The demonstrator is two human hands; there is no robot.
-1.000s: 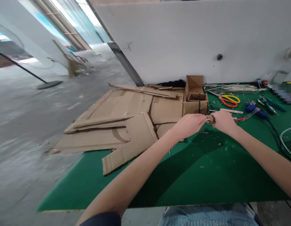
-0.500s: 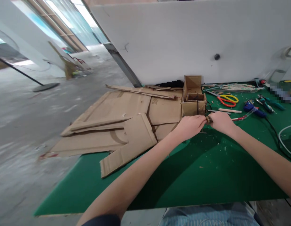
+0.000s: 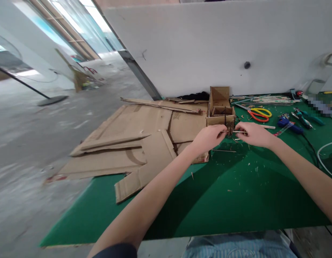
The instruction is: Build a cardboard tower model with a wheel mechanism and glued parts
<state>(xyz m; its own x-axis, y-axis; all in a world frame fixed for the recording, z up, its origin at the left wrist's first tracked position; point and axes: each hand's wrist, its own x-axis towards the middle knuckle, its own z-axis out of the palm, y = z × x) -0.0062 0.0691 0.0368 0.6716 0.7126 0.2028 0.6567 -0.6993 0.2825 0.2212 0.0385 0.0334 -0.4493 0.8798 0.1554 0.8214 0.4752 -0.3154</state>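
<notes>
Both my hands meet just in front of a small open cardboard box (image 3: pixel 220 114) on the green table (image 3: pixel 230 200). My left hand (image 3: pixel 208 138) is closed in a pinch on one end of a thin wooden stick (image 3: pixel 234 132). Pinching the same stick from the other side is my right hand (image 3: pixel 253 133). A small dark round piece sits on the stick between the two hands, right against the box's front corner.
Flat cardboard sheets (image 3: pixel 133 143) cover the table's left part and hang over its edge. Red-and-yellow scissors (image 3: pixel 258 114), a blue tool (image 3: pixel 288 123), green-handled pliers (image 3: pixel 307 119), loose sticks and a white cable (image 3: pixel 323 157) lie at the right. A white wall panel stands behind.
Both hands moved slightly up toward the box. The small round piece they held close together now sits on a stick stretched between the pinching fingers.
</notes>
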